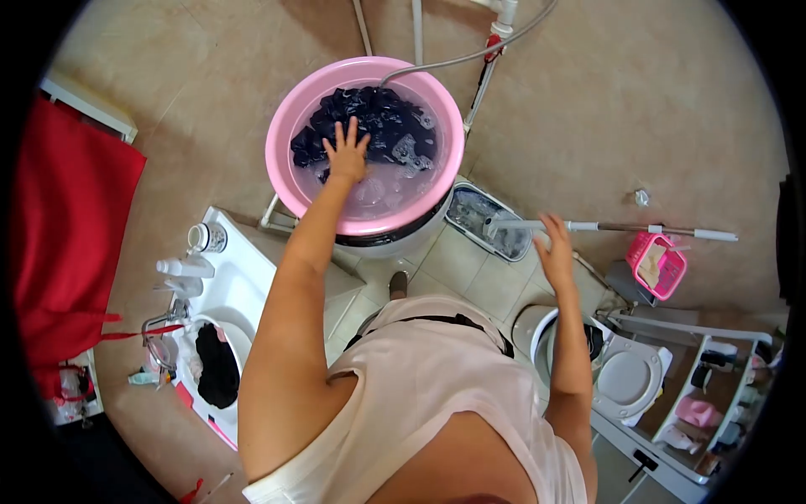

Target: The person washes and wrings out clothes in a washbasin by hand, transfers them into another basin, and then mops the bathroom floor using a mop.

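A large pink basin (281, 160) of cloudy water stands in front of me. Dark navy clothing (378, 118) lies soaking in it, with patches of foam around the cloth. My left hand (346, 158) is over the near part of the basin, fingers spread, at the edge of the wet fabric; whether it touches the cloth I cannot tell. My right hand (556, 256) hangs to the right with its fingers stretched apart and nothing held. In view its fingertips overlap the mop handle (625, 227); contact is unclear.
A grey hose (470, 57) runs into the basin. The mop's head sits in a bucket (519, 245) on the tiles. To the left is a sink (243, 281) with bottles and black cloth; to the right are a toilet (625, 380), a pink basket (669, 281) and a shelf rack (714, 333).
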A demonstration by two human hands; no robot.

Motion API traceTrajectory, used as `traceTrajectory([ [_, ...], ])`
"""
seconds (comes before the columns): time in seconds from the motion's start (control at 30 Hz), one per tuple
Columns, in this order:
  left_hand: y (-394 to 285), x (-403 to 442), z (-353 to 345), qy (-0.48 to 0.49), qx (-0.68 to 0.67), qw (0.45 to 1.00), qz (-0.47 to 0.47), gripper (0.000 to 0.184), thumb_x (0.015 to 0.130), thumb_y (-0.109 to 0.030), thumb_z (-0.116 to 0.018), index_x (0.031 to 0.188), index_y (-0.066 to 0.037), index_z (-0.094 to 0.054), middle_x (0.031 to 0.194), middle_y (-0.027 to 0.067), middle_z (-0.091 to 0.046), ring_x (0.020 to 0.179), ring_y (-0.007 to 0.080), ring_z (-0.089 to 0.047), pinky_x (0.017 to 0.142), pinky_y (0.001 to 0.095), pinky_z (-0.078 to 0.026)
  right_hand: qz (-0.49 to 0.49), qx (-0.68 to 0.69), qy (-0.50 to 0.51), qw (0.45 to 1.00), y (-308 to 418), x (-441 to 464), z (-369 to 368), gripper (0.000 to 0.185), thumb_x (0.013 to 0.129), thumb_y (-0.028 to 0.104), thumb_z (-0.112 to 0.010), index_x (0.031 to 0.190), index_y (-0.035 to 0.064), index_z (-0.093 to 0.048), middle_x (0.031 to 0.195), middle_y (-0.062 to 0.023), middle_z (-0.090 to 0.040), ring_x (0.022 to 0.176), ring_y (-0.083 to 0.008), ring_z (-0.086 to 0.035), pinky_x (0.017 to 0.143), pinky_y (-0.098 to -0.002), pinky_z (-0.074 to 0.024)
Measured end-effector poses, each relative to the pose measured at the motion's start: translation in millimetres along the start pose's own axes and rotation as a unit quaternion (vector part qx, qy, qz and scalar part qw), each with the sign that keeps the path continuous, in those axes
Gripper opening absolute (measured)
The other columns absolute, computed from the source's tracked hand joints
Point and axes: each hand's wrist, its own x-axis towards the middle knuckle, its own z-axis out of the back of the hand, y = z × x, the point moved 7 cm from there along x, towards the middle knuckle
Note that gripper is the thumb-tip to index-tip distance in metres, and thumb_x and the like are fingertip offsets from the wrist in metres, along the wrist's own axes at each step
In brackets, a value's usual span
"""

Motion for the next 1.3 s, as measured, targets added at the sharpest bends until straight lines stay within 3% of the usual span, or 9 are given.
traceTrajectory([
  [0.17, -20, 35, -52, 0.019, -0.046, 0.995, -0.082, 0.034, 0.087, -0.023, -0.052, 0.117, -0.012, -0.064, 0.151, 0.0094, -0.022, 0.137, 0.0307, -0.023, 0.105, 0.0578, -0.025, 0.167, 0.061, 0.059, 0.982, 184, 111, -90, 0.048, 0.082, 0.014, -0.066, 0.128, 0.0127, -0.052, 0.136, -0.0177, -0.043, 0.122, -0.0349, -0.045, 0.100, -0.0380, -0.0384],
  [0.3, -12, 33, -30, 0.057, -0.277, 0.959, -0.007, 0.033, 0.081, -0.023, -0.059, 0.109, -0.007, -0.066, 0.129, 0.0146, -0.053, 0.112, 0.0288, -0.055, 0.095, 0.0415, -0.042, -0.059, 0.269, 0.074, 0.958, 141, 191, -216, 0.050, 0.089, 0.034, -0.057, 0.133, 0.0127, -0.048, 0.139, -0.0176, -0.041, 0.126, -0.0327, -0.041, 0.106, -0.0397, -0.0316],
  [0.47, -9, 18, 9, 0.034, -0.570, 0.820, 0.035, 0.028, 0.070, -0.020, -0.063, 0.089, -0.001, -0.070, 0.087, 0.0198, -0.067, 0.077, 0.0330, -0.064, 0.070, 0.0389, -0.048, -0.382, 0.557, 0.120, 0.727, 94, 201, -317, 0.057, 0.091, 0.051, -0.047, 0.128, 0.0077, -0.051, 0.125, -0.0153, -0.053, 0.115, -0.0283, -0.051, 0.098, -0.0441, -0.0391],
  [0.6, -40, -18, 92, -0.199, -0.488, 0.829, -0.185, 0.019, 0.055, -0.020, -0.065, 0.067, -0.006, -0.066, 0.070, 0.0134, -0.062, 0.069, 0.0357, -0.061, 0.065, 0.0446, -0.049, -0.373, 0.711, 0.186, 0.566, 122, 187, -322, 0.050, 0.091, 0.047, -0.049, 0.117, 0.0053, -0.057, 0.105, -0.0139, -0.063, 0.093, -0.0258, -0.062, 0.082, -0.0401, -0.0521],
  [0.7, -58, -25, 99, -0.151, -0.476, 0.820, -0.279, 0.016, 0.057, -0.019, -0.066, 0.064, -0.005, -0.061, 0.069, 0.0148, -0.059, 0.069, 0.0364, -0.059, 0.062, 0.0448, -0.047, -0.339, 0.743, 0.225, 0.531, 129, 179, -318, 0.044, 0.091, 0.041, -0.050, 0.114, 0.0044, -0.058, 0.102, -0.0128, -0.063, 0.089, -0.0241, -0.063, 0.079, -0.0377, -0.0526],
  [0.93, -29, 25, 41, -0.108, -0.506, 0.848, -0.116, 0.025, 0.066, -0.028, -0.067, 0.075, -0.004, -0.065, 0.069, 0.0155, -0.064, 0.070, 0.0373, -0.062, 0.066, 0.0427, -0.051, -0.150, 0.687, 0.231, 0.672, 131, 196, -320, 0.031, 0.091, 0.028, -0.052, 0.107, 0.0023, -0.060, 0.095, -0.0102, -0.065, 0.081, -0.0201, -0.064, 0.074, -0.0321, -0.0538],
  [1.03, -4, 36, 29, -0.107, -0.447, 0.884, -0.090, 0.031, 0.066, -0.028, -0.067, 0.089, -0.006, -0.065, 0.082, 0.0157, -0.065, 0.079, 0.0355, -0.063, 0.071, 0.0417, -0.051, -0.296, 0.658, 0.128, 0.680, 120, 203, -306, 0.021, 0.088, 0.019, -0.056, 0.099, 0.0022, -0.064, 0.087, -0.0083, -0.066, 0.075, -0.0185, -0.064, 0.070, -0.0305, -0.0535],
  [1.13, 32, 31, 22, -0.104, -0.396, 0.902, -0.138, 0.057, 0.065, -0.031, -0.071, 0.117, -0.012, -0.056, 0.119, 0.0170, -0.053, 0.103, 0.0328, -0.055, 0.086, 0.0401, -0.046, -0.087, 0.253, 0.117, 0.957, 135, 225, -259, 0.022, 0.084, 0.016, -0.059, 0.102, 0.0025, -0.063, 0.082, -0.0100, -0.066, 0.073, -0.0251, -0.065, 0.070, -0.0346, -0.0529],
  [1.3, 71, 24, 4, -0.036, -0.309, 0.921, -0.232, 0.095, 0.061, -0.051, -0.078, 0.141, -0.020, -0.036, 0.145, 0.0239, -0.028, 0.135, 0.0430, -0.022, 0.107, 0.0533, -0.024, 0.077, -0.211, -0.024, 0.974, 177, 216, -221, 0.059, 0.078, 0.010, -0.061, 0.133, 0.0041, -0.040, 0.130, -0.0239, -0.043, 0.112, -0.0407, -0.048, 0.092, -0.0448, -0.0427],
])
